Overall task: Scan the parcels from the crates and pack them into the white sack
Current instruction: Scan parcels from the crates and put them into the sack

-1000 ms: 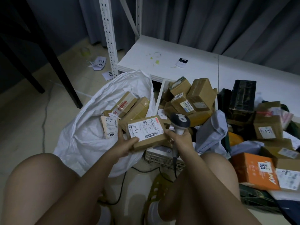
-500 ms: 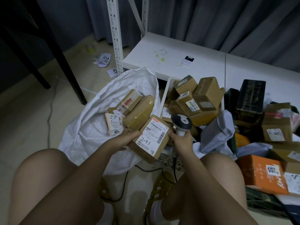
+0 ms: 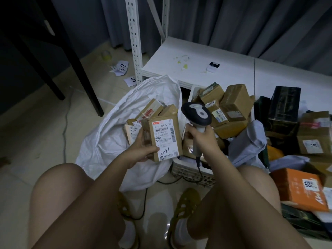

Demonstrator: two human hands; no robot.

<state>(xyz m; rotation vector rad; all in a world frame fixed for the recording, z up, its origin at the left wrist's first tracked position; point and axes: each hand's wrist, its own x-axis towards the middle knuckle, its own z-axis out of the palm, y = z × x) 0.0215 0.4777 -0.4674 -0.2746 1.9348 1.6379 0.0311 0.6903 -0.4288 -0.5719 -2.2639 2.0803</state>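
Head view: left hand [image 3: 142,151] grips labelled parcel [image 3: 164,139], right hand [image 3: 201,139] clutches scanner [image 3: 196,114]; white sack [image 3: 111,139] centre-frame holds cardboard boxes [image 3: 152,109], crate [image 3: 194,172] alongside piled full.

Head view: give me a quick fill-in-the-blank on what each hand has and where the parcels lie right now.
1. The left hand holds a box with ____ handwritten on its label.
2. The right hand grips a ____.
3. Several boxes already lie inside the white ____.
4. The box marked 205 is ____ in colour.

Missing words: 241; scanner; sack; orange
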